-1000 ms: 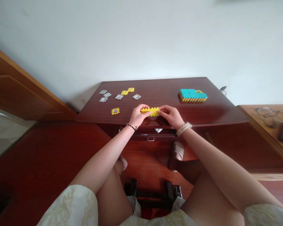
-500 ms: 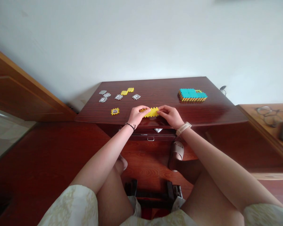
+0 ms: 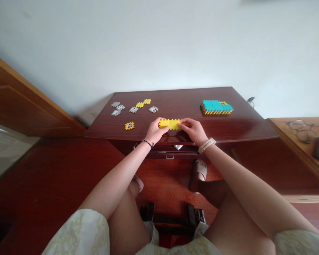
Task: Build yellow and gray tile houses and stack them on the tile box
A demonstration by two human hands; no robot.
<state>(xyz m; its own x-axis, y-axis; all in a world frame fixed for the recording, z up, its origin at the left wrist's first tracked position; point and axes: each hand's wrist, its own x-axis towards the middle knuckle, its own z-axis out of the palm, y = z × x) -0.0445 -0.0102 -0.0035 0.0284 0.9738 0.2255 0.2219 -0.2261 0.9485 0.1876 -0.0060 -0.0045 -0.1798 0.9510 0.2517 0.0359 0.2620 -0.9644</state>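
Observation:
Two yellow interlocking tiles (image 3: 172, 124) with toothed edges are held side by side as a strip, just above the front of the dark wooden table (image 3: 186, 96). My left hand (image 3: 156, 130) is closed on the left part, its thumb across the lower edge. The fingertips of my right hand (image 3: 192, 129) pinch the right end. To the left on the table lies a yellow window tile (image 3: 129, 126). Farther back are two plain yellow tiles (image 3: 143, 103) and several grey tiles (image 3: 133, 109), some with window prints.
A stacked block of joined tiles (image 3: 217, 107), turquoise on top, sits at the table's right. A wall rises behind the table. A wooden side surface (image 3: 305, 124) with glasses (image 3: 297, 124) and a dark object stands at right, a wooden door (image 3: 23, 102) at left.
The yellow strip has tilted to face me more and risen slightly. My left fingers have shifted, showing more of its left part. The tiles on the table have stayed put.

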